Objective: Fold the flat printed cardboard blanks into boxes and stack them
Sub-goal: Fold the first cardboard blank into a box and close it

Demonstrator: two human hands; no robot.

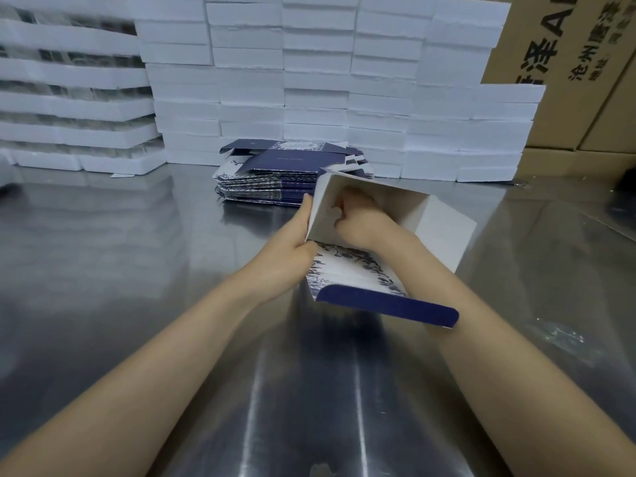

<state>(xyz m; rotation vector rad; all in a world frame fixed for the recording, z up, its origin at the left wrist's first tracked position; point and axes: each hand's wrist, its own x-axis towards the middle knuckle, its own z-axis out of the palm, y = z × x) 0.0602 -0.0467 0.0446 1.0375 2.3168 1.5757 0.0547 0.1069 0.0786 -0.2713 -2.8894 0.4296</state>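
A half-folded box (375,270), white inside with navy and floral print outside, is held above the steel table (137,270) with its opening toward me. My left hand (292,249) grips its left wall, thumb on the near edge. My right hand (358,218) reaches inside the box with curled fingers pressing against the inner bottom flaps. A navy flap hangs at the near side. Behind the box lies a pile of flat printed blanks (272,180).
Walls of stacked white boxes (309,80) run along the table's back edge and at the left (69,98). Brown shipping cartons (578,80) stand at the right. A scrap of clear film (557,335) lies on the table at right.
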